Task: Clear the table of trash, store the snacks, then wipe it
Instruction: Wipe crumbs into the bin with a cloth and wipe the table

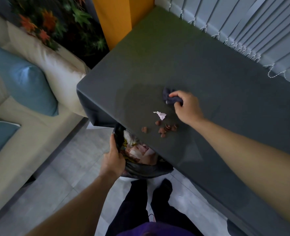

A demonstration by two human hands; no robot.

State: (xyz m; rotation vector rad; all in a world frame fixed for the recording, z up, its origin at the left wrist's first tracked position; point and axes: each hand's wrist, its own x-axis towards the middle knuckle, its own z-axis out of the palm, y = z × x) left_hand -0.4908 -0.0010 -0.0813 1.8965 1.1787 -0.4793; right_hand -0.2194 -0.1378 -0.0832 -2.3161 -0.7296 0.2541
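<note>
Beside a beige sofa (21,142) stands the dark grey table (175,57). From the head view, the right hand (186,108), fingers curled, grips a bunched dark cloth (170,97) well in from the near edge. Between it and that edge lie a white paper scrap (161,115) and brown shell bits (166,129). The left hand (112,160) clutches the rim of a black trash bag (146,169) just below the edge. Swept off-line, the bits would likely miss the bag's mouth and scatter on the floor.
</note>
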